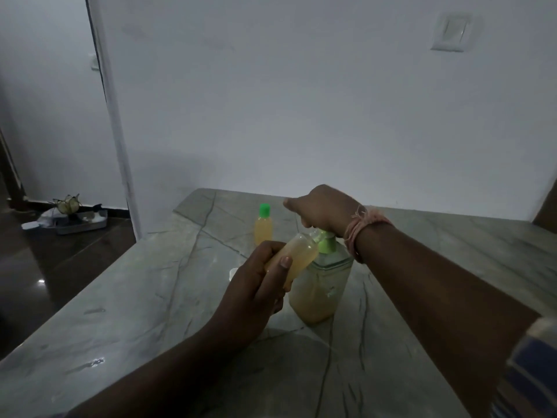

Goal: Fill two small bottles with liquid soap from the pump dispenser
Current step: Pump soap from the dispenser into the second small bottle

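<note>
With the left hand gripping a tilted open bottle at the nozzle and the right hand pressing the pump dispenser, misalignment could spill soap onto the bench.

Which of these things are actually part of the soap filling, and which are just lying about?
In the job:
pump dispenser
uncapped bottle, held tilted by left hand
capped bottle
right hand on the pump

Lying about:
tray of oddments on the floor
wall switch
</note>
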`<state>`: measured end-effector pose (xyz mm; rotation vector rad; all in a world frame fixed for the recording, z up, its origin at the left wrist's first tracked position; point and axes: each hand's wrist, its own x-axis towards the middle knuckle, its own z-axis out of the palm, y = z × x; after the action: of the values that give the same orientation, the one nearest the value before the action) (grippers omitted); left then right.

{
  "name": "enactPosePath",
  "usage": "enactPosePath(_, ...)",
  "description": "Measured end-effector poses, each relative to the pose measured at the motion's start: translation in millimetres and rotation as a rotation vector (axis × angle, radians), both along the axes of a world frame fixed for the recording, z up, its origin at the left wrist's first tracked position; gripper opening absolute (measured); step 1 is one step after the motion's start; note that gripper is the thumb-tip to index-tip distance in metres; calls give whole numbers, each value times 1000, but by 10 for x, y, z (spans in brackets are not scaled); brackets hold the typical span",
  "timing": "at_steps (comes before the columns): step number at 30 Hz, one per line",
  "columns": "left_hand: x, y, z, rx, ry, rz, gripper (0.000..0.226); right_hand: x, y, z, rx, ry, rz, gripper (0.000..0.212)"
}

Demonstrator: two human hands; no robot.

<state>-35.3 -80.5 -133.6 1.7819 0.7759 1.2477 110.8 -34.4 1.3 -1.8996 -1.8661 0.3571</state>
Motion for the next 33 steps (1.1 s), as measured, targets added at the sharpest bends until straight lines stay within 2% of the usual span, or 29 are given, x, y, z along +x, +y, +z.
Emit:
enactPosePath(8,6,-28,44,-23,-43,-25,30,-6,28,96,10,-89,5,56)
enactPosePath(14,2,2,42,-14,-58,-47,37,32,130,-47,34,-13,-23,52)
enactPosePath(21,4,-11,40,-34,-71,-47,28,31,80,46,27,-45,11,58)
enactPosePath(25,15,-11,39,-29,-61,-32,27,63,189,-60,64,34,-54,57)
enactPosePath(28,19,-17,33,-33,-49,-20,27,58,234,-118,79,16,-78,54)
enactPosePath(33,14,-35,37,-50,-49,-8,31,74,119,-2,-6,18,-12,58)
